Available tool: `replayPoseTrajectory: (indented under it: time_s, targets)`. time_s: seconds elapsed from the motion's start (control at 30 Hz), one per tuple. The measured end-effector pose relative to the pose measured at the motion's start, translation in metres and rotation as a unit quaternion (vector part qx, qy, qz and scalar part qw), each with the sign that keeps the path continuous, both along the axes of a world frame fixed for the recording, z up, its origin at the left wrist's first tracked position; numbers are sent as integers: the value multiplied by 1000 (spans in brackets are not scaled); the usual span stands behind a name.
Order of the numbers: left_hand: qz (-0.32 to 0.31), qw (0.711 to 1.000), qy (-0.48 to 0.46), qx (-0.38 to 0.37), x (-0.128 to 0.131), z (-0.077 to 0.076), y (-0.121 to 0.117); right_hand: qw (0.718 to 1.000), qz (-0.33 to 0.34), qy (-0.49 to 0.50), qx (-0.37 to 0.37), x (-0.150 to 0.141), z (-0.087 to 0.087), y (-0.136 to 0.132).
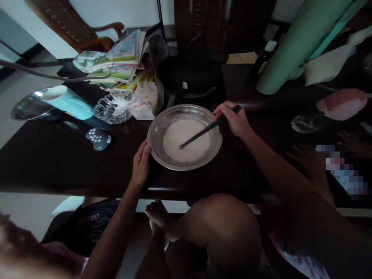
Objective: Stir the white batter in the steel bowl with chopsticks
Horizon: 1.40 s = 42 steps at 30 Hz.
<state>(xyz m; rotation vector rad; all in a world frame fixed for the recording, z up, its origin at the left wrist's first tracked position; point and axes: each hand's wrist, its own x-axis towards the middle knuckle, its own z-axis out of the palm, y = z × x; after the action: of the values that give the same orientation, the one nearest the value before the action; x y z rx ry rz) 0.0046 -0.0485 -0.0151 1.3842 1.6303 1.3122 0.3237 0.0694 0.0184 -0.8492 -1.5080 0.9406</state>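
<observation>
A wide metal bowl (157, 153) stands on the dark table, holding a pale, creamy liquid (183, 133). My left hand (141, 162) grips the bowl's left rim, its thumb at the edge and the fingers against the outer wall. Closed around a pair of dark chopsticks (206, 130), my right hand (232, 118) is at the bowl's upper right rim. The chopsticks slant down to the left, and their tips dip into the liquid near the middle of the bowl.
Left of the bowl are a grey paw-patterned object (99, 138), a light blue cup (68, 102), a glass dish (112, 110) and a tissue pack (145, 99). Behind lie stacked booklets (122, 58) and a black bag (188, 73). Another person's hand (305, 157) rests at right, near a pink container (340, 104).
</observation>
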Motion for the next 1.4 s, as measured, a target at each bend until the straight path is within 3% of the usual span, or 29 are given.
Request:
replayPoseTrajectory:
  time_s: [0.17, 0.33, 0.47, 0.63, 0.8, 0.97, 1.13, 1.3, 1.4]
  targets:
    - [-2, 1000, 0, -4, 0, 0, 0, 998, -60, 23, 0, 1, 2, 0]
    - [8, 1000, -4, -4, -1, -2, 1, 1000, -22, 6, 0, 1, 2, 0]
    - [3, 1000, 4, -4, -1, -1, 1, 998, -58, 33, 8, 2, 1, 1]
    - [1, 1000, 7, -2, 0, 1, 0, 1000, -12, 11, -15, 1, 0, 0]
    - [0, 1000, 8, -1, -1, -1, 0, 998, -59, 28, -12, 2, 0, 1]
    - [2, 1000, 9, 0, 0, 0, 0, 1000, 13, 1, -26, -2, -2, -2]
    - [-1, 1000, 11, -1, 0, 1, 0, 997, -67, 17, -15, 1, -1, 1]
    - [3, 1000, 6, -1, -1, 0, 1, 1000, -2, -12, -20, -3, 0, -3]
    - [9, 1000, 8, -6, -1, -1, 1, 999, -49, 0, -5, -2, 2, -2]
